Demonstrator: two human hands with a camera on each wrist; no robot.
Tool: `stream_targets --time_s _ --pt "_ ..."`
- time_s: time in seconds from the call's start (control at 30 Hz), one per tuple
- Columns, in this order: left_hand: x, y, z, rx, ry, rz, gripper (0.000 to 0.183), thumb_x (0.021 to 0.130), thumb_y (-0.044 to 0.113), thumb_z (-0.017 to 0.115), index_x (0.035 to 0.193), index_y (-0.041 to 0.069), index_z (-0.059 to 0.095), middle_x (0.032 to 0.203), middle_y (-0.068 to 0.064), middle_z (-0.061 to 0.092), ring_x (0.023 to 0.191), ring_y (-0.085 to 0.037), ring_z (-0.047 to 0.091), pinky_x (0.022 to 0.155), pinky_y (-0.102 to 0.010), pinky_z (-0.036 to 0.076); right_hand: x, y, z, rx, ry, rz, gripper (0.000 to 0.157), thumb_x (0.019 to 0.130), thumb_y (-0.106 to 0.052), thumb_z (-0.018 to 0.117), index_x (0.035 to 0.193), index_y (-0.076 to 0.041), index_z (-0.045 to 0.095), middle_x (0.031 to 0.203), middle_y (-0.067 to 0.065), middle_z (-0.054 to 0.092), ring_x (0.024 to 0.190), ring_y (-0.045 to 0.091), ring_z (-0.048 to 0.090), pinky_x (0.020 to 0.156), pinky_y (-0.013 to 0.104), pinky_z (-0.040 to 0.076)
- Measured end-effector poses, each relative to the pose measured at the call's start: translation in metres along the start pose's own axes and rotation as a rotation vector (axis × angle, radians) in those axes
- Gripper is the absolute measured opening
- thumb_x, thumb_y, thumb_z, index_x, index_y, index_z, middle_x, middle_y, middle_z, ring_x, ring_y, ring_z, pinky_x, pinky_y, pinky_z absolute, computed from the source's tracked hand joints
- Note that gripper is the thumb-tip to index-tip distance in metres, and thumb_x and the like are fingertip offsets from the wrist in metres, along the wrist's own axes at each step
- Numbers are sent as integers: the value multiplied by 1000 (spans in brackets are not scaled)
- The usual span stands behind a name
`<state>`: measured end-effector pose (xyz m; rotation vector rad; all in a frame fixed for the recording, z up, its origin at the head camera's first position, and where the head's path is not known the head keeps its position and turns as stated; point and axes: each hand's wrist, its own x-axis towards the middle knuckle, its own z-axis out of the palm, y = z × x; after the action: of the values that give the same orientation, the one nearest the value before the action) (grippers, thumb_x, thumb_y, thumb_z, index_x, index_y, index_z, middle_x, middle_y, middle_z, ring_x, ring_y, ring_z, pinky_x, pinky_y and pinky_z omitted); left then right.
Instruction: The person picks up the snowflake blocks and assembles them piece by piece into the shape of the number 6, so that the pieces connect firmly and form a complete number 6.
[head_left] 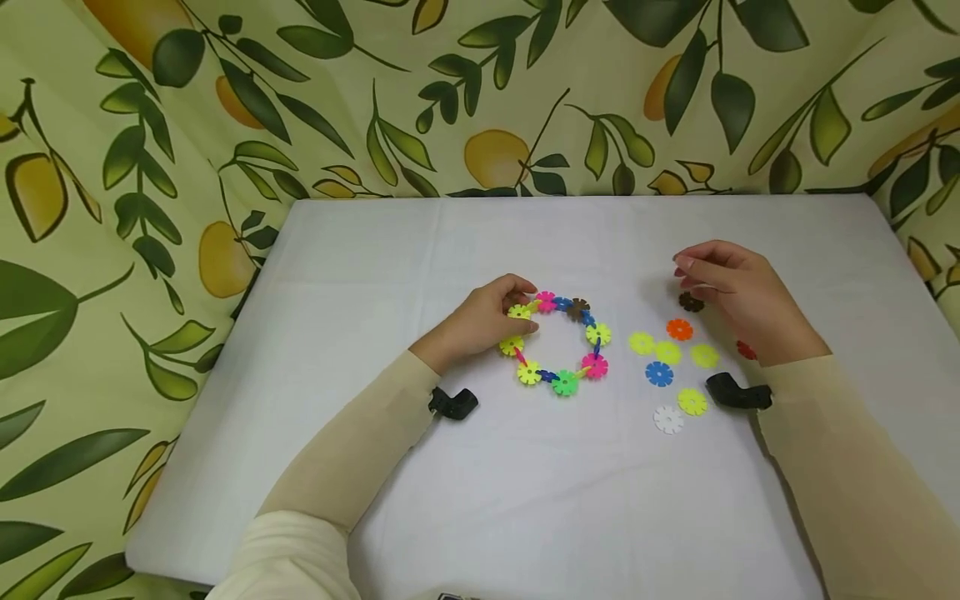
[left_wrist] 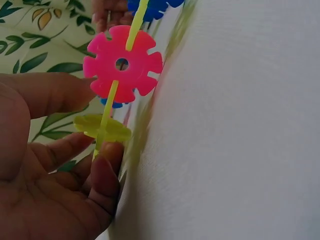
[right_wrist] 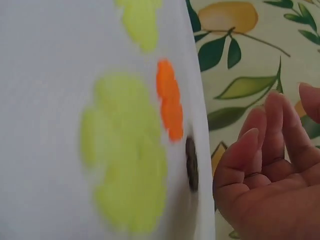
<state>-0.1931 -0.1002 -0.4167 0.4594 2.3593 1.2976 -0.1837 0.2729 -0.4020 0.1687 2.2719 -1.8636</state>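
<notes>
A ring of notched plastic discs (head_left: 565, 383), in pink, yellow, blue, green and brown, lies on the white table. At its left side my left hand (head_left: 480, 321) pinches a yellow disc (left_wrist: 107, 128) of the ring between curled fingers and thumb. Beside that disc in the left wrist view stands a pink disc (left_wrist: 145, 62), joined to it by a thin yellow one. My right hand (head_left: 742, 292) hovers over the table's right part with loosely bent fingers, holding nothing visible. Closest to it is a loose brown disc (head_left: 691, 302), partly beneath the fingers.
Several loose discs lie right of the ring, among them an orange one (head_left: 679, 330), a blue one (head_left: 659, 374), a white one (head_left: 668, 420) and a red one (head_left: 746, 350) by the right wrist. A leaf-patterned curtain (head_left: 495, 158) hangs behind the white table (head_left: 465, 500).
</notes>
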Motion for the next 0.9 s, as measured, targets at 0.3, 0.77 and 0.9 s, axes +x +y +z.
stream_targets --time_s 0.3,0.77,0.9 --pt "-2 -3 -15 118 -66 0 37 101 27 82 132 16 69 113 -3 67 107 -21 58 93 -36 49 3 17 -21 -407 -121 71 54 110 -44 67 156 -20 55 147 11 55 125 32 47 87 42 47" --pt "-15 17 -30 405 -124 -141 50 99 23 79 142 8 60 113 -8 64 101 -25 59 89 -40 51 1 20 -26 -681 -182 -116 47 106 -12 73 150 -1 60 144 23 47 124 44 45 98 52 44" --pt "-13 18 -24 344 -117 26 61 99 12 74 155 8 51 138 -7 57 123 -25 54 106 -41 47 1 20 -37 -719 -147 -53 42 107 -18 73 140 5 63 134 26 49 116 44 45 88 46 49"
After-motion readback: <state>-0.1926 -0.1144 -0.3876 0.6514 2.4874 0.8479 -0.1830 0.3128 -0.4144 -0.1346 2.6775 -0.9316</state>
